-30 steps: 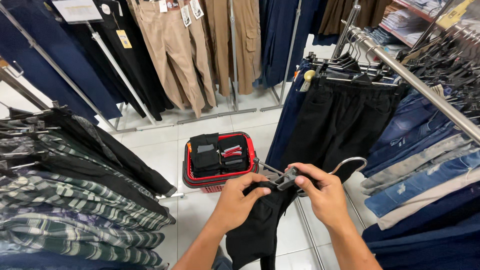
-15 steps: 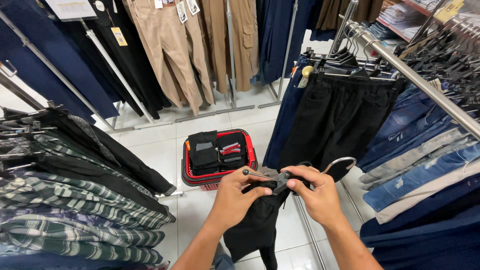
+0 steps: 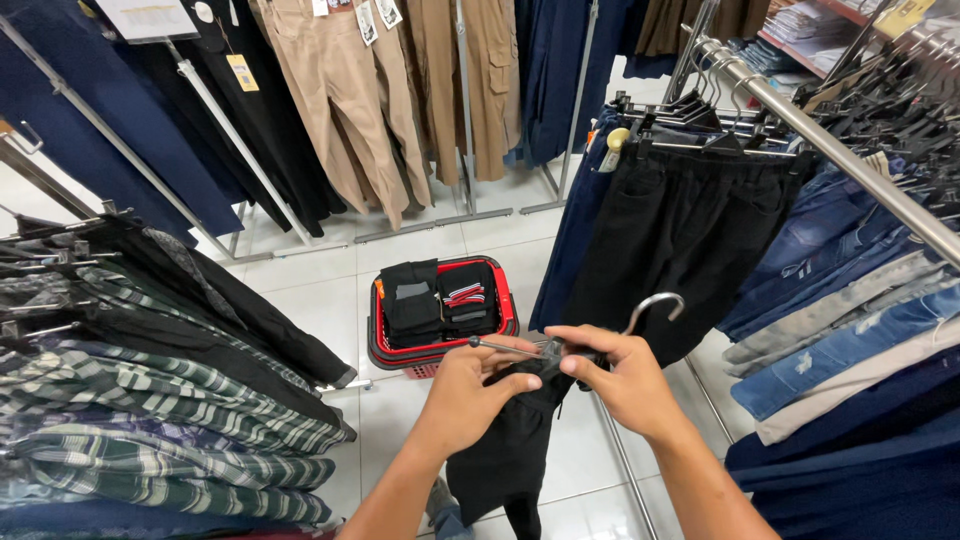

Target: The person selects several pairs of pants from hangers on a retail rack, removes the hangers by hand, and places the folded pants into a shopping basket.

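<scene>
My left hand (image 3: 475, 388) and my right hand (image 3: 615, 375) both grip a clip hanger (image 3: 652, 304) with a metal hook, held level in front of me. A black garment (image 3: 510, 450) hangs down from it between my hands. My left fingers pinch the hanger's left clip over the cloth. My right hand wraps the bar below the hook. Beyond my hands, a red shopping basket (image 3: 505, 310) sits on the white tiled floor with folded black clothes inside.
A rack of black trousers (image 3: 690, 220) and jeans (image 3: 850, 300) runs along the right on a metal rail (image 3: 830, 150). Plaid shirts (image 3: 150, 420) hang at the left. Khaki trousers (image 3: 370, 100) and dark trousers hang on racks at the back.
My hands with the hanger have shifted slightly right and closer together. The left fingers have closed onto the hanger's clip. The garment hangs a little lower.
</scene>
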